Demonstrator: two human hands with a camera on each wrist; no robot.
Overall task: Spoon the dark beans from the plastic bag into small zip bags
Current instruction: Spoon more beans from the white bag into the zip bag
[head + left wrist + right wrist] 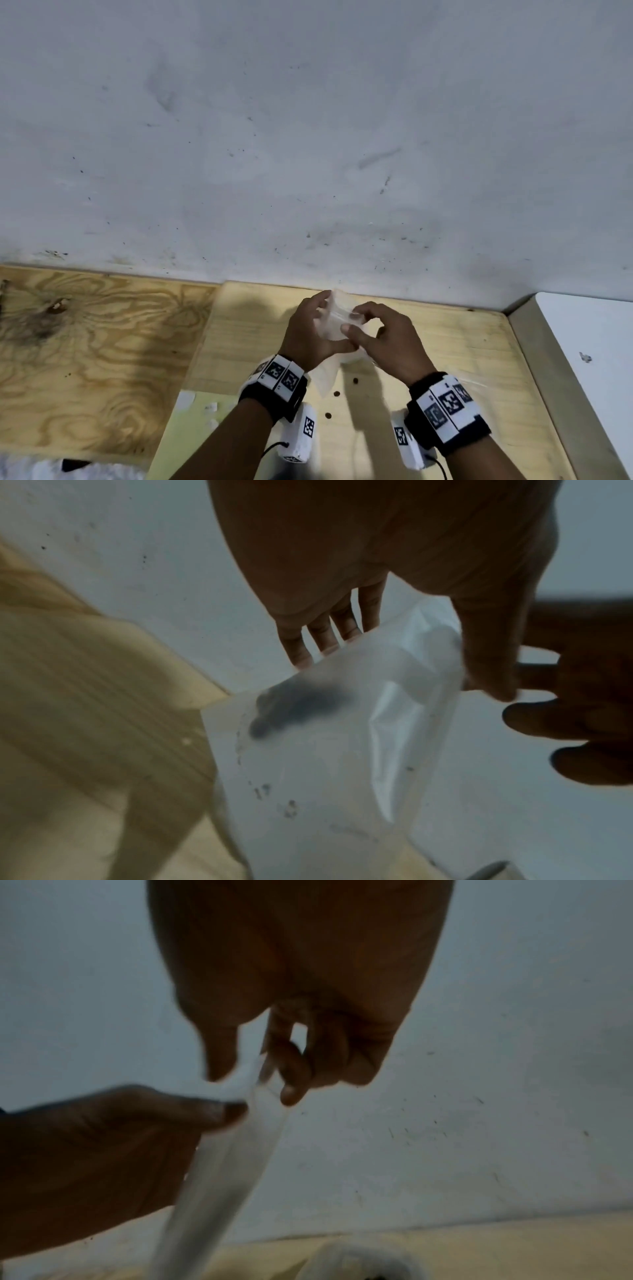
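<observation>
Zip bag (337, 317) held between left hand (313, 337) and right hand (387, 342), above board (445, 342). Wall (308, 137) behind. Loose beans (355, 380) on board below hands (near wrists). Plywood (85, 342) left.

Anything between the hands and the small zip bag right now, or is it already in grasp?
Nothing visible stands between them. Both the left hand and the right hand already hold the small zip bag above the wooden table. A few loose beans lie on the table below, clear of the grasp.

head view high above; wrist views close, sharing the zip bag (335, 750)
</observation>
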